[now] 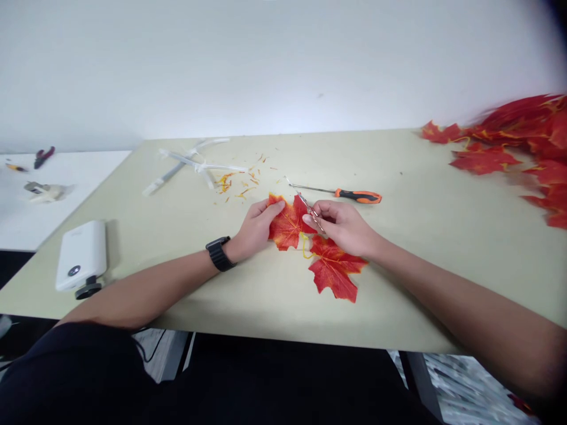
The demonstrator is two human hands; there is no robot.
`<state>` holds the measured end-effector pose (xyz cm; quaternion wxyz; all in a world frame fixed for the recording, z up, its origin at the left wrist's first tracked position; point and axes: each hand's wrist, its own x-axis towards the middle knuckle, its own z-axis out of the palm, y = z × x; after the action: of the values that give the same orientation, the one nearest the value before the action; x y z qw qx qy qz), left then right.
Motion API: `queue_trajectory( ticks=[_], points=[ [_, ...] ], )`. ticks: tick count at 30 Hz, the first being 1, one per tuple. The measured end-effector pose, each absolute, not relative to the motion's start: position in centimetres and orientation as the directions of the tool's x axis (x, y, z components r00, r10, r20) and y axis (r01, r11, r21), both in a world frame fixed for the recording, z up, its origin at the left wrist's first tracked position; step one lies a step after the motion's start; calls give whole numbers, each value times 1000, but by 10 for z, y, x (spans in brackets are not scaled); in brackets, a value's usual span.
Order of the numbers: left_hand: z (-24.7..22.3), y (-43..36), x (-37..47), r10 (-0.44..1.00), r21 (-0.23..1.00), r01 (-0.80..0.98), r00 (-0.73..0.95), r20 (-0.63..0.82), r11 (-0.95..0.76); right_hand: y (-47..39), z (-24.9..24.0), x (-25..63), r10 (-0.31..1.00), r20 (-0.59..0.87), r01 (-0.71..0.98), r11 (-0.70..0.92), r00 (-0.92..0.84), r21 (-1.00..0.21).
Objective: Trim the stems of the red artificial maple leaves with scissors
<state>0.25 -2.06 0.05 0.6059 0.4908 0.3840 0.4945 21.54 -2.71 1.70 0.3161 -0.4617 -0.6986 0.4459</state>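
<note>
My left hand [257,229] pinches the left edge of a red artificial maple leaf [290,227] between thumb and fingers. In my right hand [343,224] is a slim, shiny metal tool, apparently small scissors [310,208], its tip pointing up and left across the leaf's upper right edge. The fingers hide much of its handle, and whether the blades are apart is too small to tell. A second red leaf [335,268] lies below my right hand, joined to the first by a thin yellow stem [305,247].
Behind my hands lies a screwdriver [358,195] with an orange and black handle. Leaf trimmings [225,182] are scattered near bundled clear plastic strips [177,165]. A white power bank-like device [82,255] stands left; a pile of red leaves [522,133] sits far right. Pliers [44,156] lie on the white side table.
</note>
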Motion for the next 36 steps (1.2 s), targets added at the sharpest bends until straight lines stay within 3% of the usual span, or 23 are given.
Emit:
queue_trajectory(
  ticks=[6,10,17,36],
  points=[
    [4,-21,2,984,981,-194,176,28,7,-29,31,218,962,94,409,196,-255,-891],
    [3,-19,0,984,978,-209,172,43,-6,-31,34,218,937,60,387,200,-345,-900],
    [5,-19,1,974,961,-276,219,57,6,-33,27,218,900,20,495,258,-436,-830],
    [9,-22,2,966,954,-301,246,78,-1,-32,23,215,891,-23,470,217,-454,-856]
  ],
)
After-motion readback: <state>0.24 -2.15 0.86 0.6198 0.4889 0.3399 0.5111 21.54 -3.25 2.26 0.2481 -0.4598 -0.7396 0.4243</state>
